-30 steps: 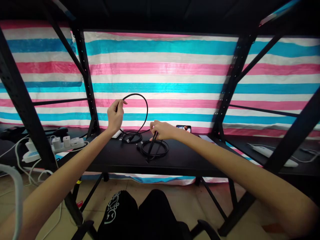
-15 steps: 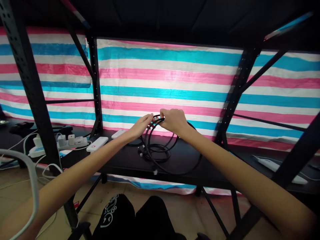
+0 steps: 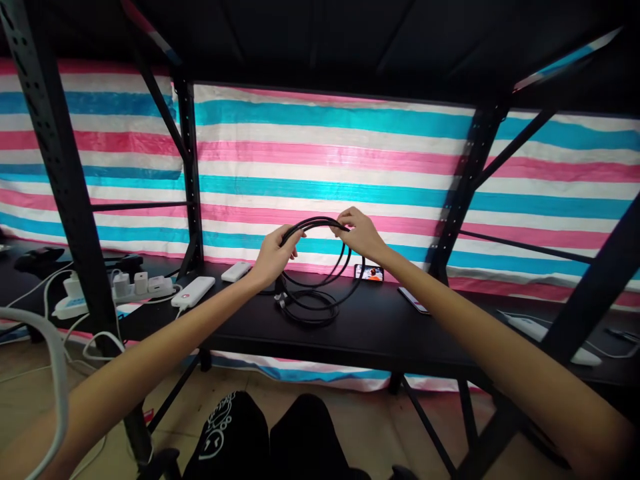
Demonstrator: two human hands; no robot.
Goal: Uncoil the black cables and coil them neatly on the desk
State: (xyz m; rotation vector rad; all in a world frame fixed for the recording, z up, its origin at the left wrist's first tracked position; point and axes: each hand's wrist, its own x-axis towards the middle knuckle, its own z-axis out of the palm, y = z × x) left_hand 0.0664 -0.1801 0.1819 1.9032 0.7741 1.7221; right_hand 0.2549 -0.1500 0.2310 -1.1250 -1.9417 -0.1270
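Note:
Loops of a black cable (image 3: 316, 221) hang in an arch between my two hands above the dark shelf. My left hand (image 3: 274, 257) is closed around the left side of the loops, thumb on top. On the right side, my right hand (image 3: 363, 235) pinches the same loops between thumb and fingers. Another black cable coil (image 3: 313, 324) lies on the shelf below, with light-coloured connector ends (image 3: 281, 300) at its left. Whether the held loops join that coil I cannot tell.
White power banks (image 3: 194, 292) lie on the shelf (image 3: 380, 327) at left, near a power strip (image 3: 75, 305) with chargers. A lit phone (image 3: 369, 273) leans at the back; another phone (image 3: 414, 300) lies flat. Black metal posts (image 3: 75, 173) frame both sides.
My hands have moved apart, spreading the cable into wider, rounder loops. The dangling light-coloured cable end has left its spot near the shelf's front edge. Both phones have come into view.

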